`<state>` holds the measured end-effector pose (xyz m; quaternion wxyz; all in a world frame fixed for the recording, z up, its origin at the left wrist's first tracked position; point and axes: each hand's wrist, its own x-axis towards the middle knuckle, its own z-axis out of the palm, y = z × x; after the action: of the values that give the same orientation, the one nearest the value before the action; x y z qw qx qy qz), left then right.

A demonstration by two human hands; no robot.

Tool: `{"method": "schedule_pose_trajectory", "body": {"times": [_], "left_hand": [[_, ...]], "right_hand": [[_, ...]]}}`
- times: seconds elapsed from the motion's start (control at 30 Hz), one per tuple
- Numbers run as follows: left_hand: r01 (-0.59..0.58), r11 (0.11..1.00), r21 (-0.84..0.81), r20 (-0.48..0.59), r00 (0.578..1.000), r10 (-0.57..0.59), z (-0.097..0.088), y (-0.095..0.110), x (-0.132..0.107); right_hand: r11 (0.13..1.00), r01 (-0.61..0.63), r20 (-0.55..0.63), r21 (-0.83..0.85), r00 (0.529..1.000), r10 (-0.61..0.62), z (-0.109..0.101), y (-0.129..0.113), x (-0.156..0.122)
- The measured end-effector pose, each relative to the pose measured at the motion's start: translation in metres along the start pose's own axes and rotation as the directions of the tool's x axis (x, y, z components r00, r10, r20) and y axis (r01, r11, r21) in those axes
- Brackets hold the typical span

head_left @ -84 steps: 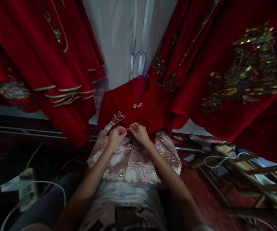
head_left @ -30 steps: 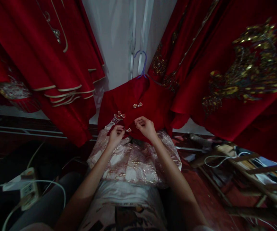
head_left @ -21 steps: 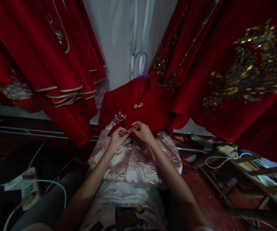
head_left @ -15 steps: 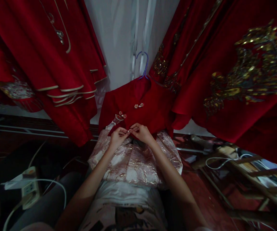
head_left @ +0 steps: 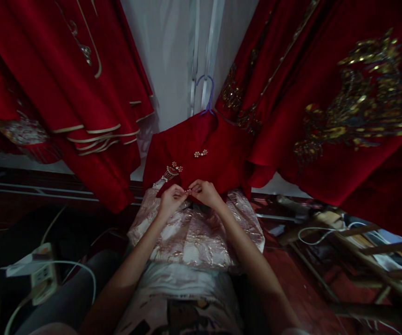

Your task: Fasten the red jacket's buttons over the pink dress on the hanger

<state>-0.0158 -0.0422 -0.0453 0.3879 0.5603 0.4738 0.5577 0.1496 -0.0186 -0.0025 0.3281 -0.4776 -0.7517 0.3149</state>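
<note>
A small red jacket [head_left: 218,153] hangs on a purple hanger [head_left: 206,93] before me, over a pale pink and gold brocade skirt [head_left: 194,232]. The jacket carries a pearl clasp [head_left: 200,153] near its middle and a pearl brooch with tassels [head_left: 171,170] lower left. My left hand [head_left: 168,200] and my right hand [head_left: 206,193] meet at the jacket's lower front edge. The fingertips of both pinch a small pearl fastener [head_left: 187,190] between them.
Red embroidered garments hang to the left [head_left: 64,93] and right [head_left: 344,107], with a white wall [head_left: 173,56] between. A power strip with white cable [head_left: 42,274] lies at lower left. Wooden slats and a white cord [head_left: 344,232] lie at right.
One second ago my right hand was lifted off, a little up and right of the fastener. It has since come back down beside my left hand, and both now pinch the fastener.
</note>
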Motion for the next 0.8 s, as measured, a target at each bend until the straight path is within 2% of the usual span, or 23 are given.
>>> {"method": "schedule_pose_trajectory", "body": {"times": [0.1, 0.17, 0.23, 0.33, 0.43, 0.57, 0.8], "left_hand": [[0.096, 0.976, -0.197, -0.058, 0.992, -0.109, 0.001, 0.006, 0.010], [0.155, 0.935, -0.319, -0.089, 0.977, -0.193, 0.000, 0.010, 0.021], [0.175, 0.905, -0.388, -0.078, 0.972, -0.222, 0.000, 0.016, 0.035], [0.151, 0.869, -0.471, -0.058, 0.978, -0.201, 0.000, 0.025, 0.053], [0.157, 0.840, -0.519, -0.062, 0.973, -0.221, 0.002, 0.033, 0.062], [0.184, 0.824, -0.535, -0.054, 0.966, -0.251, 0.000, 0.035, 0.060], [0.169, 0.861, -0.479, -0.041, 0.976, -0.214, -0.003, 0.028, 0.056]], "right_hand": [[0.997, -0.022, 0.149, 0.069, 0.989, 0.011, -0.017, -0.003, -0.003], [0.989, -0.050, 0.314, 0.142, 0.949, 0.003, -0.031, -0.006, -0.007], [0.978, -0.075, 0.417, 0.194, 0.909, -0.013, -0.042, -0.009, -0.010], [0.977, -0.062, 0.397, 0.204, 0.918, -0.025, -0.051, -0.013, -0.012], [0.980, -0.044, 0.351, 0.195, 0.936, -0.028, -0.051, -0.016, -0.012], [0.977, -0.056, 0.357, 0.208, 0.934, -0.022, -0.049, -0.019, -0.012], [0.978, -0.062, 0.363, 0.199, 0.932, -0.015, -0.046, -0.019, -0.012]]}}
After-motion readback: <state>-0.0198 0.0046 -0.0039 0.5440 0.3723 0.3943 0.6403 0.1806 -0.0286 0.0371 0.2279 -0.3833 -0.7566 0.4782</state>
